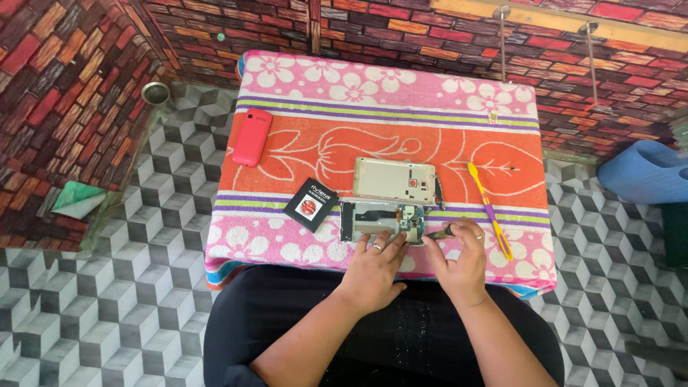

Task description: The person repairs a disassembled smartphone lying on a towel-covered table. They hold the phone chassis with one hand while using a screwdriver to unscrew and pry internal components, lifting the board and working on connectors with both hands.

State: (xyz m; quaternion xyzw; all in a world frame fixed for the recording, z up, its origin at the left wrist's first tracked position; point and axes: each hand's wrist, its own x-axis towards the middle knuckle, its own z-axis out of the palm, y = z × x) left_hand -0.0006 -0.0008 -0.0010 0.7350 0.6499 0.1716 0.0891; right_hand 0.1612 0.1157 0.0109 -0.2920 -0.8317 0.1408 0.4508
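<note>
On the flowered cloth [322, 136], a pink phone cover [251, 137], a black battery [311, 204], a pale phone frame [394, 179] and a yellow toothbrush [489, 208] are lying around the opened phone [381, 221]. The left hand [374, 269] is pressing flat, fingers spread, on the phone's near edge; the right hand [459, 265] is pinching a small screwdriver [438, 232] against its circuit board.

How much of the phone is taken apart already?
Done: the pink back cover, black battery and pale inner frame lie apart on the flowered cloth. In hand: the left hand steadies the opened phone body while the right hand holds a small tool at its circuit board. Left: the board sits in the body. The yellow toothbrush lies unused.
</note>
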